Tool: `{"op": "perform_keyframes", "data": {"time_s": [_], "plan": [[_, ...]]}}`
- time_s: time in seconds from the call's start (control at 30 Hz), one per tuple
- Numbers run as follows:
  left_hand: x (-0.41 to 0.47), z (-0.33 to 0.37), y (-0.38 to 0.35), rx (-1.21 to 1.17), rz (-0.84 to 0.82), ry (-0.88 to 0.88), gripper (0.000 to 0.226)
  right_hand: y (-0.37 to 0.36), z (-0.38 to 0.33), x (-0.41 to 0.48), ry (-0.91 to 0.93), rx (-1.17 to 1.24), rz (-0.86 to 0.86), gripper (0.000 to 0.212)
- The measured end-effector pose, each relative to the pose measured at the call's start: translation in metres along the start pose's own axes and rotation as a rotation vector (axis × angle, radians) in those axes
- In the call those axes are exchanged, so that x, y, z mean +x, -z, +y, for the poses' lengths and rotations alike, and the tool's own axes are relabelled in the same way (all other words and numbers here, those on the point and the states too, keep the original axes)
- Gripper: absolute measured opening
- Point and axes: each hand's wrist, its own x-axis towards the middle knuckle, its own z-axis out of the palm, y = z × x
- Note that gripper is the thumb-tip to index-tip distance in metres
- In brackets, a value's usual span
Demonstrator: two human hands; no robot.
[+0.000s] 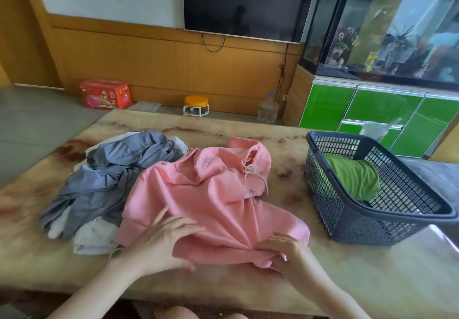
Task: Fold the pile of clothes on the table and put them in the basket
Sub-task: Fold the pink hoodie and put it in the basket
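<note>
A pink hoodie (198,194) with a white drawstring lies spread on the marble table (347,281), hood toward the far side. My left hand (161,241) rests on its near left part with fingers spread and fairly straight. My right hand (288,254) pinches the bunched hem at the near right. To the left lies a crumpled pile of grey-blue clothes (109,179) and white clothes (92,236). The dark plastic basket (367,221) stands on the right of the table and holds a folded green garment (352,179).
Past the basket stand a plastic cup (375,131) and a green-fronted cabinet (382,112) carrying an aquarium. On the floor beyond the table are a red box (104,94), a small orange stool (196,105) and a water jug (268,109). A TV hangs on the wall.
</note>
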Motion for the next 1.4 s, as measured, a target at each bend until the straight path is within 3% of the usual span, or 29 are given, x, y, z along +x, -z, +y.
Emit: {"op": "perform_keyframes", "data": {"time_s": [0.07, 0.2, 0.3, 0.37, 0.43, 0.5, 0.63, 0.87, 1.13, 1.4], "plan": [[-0.002, 0.002, 0.001, -0.015, 0.109, 0.003, 0.058, -0.002, -0.001, -0.004, -0.013, -0.069, -0.112, 0.038], [-0.003, -0.001, 0.004, -0.047, -0.022, 0.045, 0.069, -0.013, 0.000, -0.011, -0.050, -0.082, -0.268, 0.039], [-0.008, -0.005, 0.009, -0.123, -0.105, 0.049, 0.062, -0.017, -0.002, -0.014, -0.028, -0.016, -0.269, 0.036], [-0.007, -0.008, 0.014, -0.205, 0.021, 0.074, 0.053, -0.015, -0.004, -0.010, -0.081, 0.072, -0.196, 0.030], [-0.001, -0.016, 0.022, -0.242, 0.297, 0.130, 0.036, -0.013, -0.005, -0.001, -0.129, 0.152, -0.105, 0.031], [0.006, -0.029, 0.031, -0.224, 0.463, 0.260, 0.027, -0.013, -0.007, 0.015, -0.139, 0.162, -0.029, 0.025], [0.016, -0.053, 0.040, -0.213, 0.433, 0.534, 0.045, -0.015, -0.015, 0.057, -0.116, 0.130, 0.042, 0.021], [0.041, -0.071, 0.045, -0.272, 0.365, 0.599, 0.056, -0.026, -0.036, 0.145, -0.072, 0.040, 0.005, 0.027], [0.062, -0.094, 0.050, -0.419, 0.394, 0.716, 0.050, -0.029, -0.040, 0.199, -0.120, -0.032, 0.099, 0.022], [0.068, -0.105, 0.064, -0.548, 0.475, 0.686, 0.016, -0.022, -0.036, 0.280, -0.220, -0.067, 0.003, 0.034]]}}
